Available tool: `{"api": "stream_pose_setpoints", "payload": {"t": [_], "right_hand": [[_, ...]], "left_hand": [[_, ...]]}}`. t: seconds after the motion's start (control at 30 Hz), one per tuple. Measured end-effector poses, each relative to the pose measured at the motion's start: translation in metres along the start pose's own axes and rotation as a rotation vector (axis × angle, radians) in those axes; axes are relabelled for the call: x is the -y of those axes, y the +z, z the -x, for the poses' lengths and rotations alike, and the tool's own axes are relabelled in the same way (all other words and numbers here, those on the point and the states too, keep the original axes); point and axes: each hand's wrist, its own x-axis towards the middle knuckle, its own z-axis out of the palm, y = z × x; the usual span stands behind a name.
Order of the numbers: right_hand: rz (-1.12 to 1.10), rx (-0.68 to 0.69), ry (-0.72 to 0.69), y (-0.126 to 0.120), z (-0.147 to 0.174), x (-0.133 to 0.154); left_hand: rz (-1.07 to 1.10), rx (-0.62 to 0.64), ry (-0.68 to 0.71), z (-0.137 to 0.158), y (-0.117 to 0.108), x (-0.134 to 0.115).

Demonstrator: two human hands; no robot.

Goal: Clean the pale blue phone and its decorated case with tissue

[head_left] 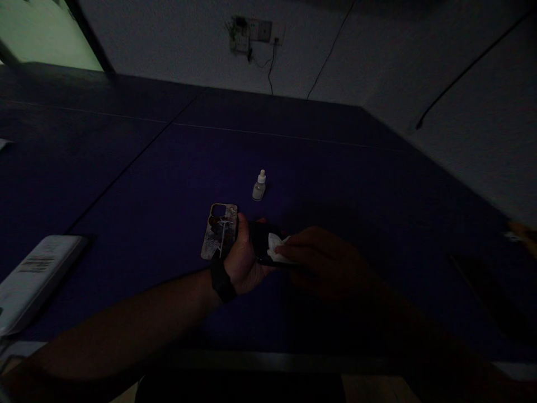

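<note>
My left hand (244, 261), a dark watch on its wrist, is closed around a dark smartphone (260, 242) held with its flat face up. Pressed onto that face is a crumpled white tissue (274, 247), pinched in the fingers of my right hand (321, 254). A patterned phone case (220, 230) with a camera cutout lies on the table just left of my left hand. Beyond the hands a small dropper bottle (259, 187) with a white cap stands upright. Dim light hides the right hand's lower fingers.
A long white device (39, 274) lies on the blue table (146, 190) at the left. A dark flat object (482, 285) is at the right, and something orange (522, 238) sits by the right edge. Wall sockets with cables (260, 33) are at the back.
</note>
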Motion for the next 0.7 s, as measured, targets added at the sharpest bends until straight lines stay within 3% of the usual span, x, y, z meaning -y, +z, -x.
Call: {"api": "stream_pose_setpoints", "payload": {"t": [0.13,0.3,0.5,0.6,0.7], "right_hand": [[0.055,-0.149,0.06,-0.007,0.003,-0.007],[0.113,-0.21,0.105,-0.025,0.001,-0.005],[0.122,-0.171,0.142,-0.021,0.006,0.0],[0.094,-0.172,0.184,-0.01,0.008,0.002],[0.069,-0.184,0.208,-0.002,0.007,0.002]], "left_hand": [[-0.186,0.046,0.081,-0.002,0.0,0.006],[-0.446,-0.03,0.461,-0.008,-0.013,0.002],[-0.994,0.188,0.826,-0.001,-0.015,-0.009],[-1.232,0.128,0.93,0.005,-0.011,-0.003],[-1.294,0.089,0.926,0.007,-0.009,0.003]]}}
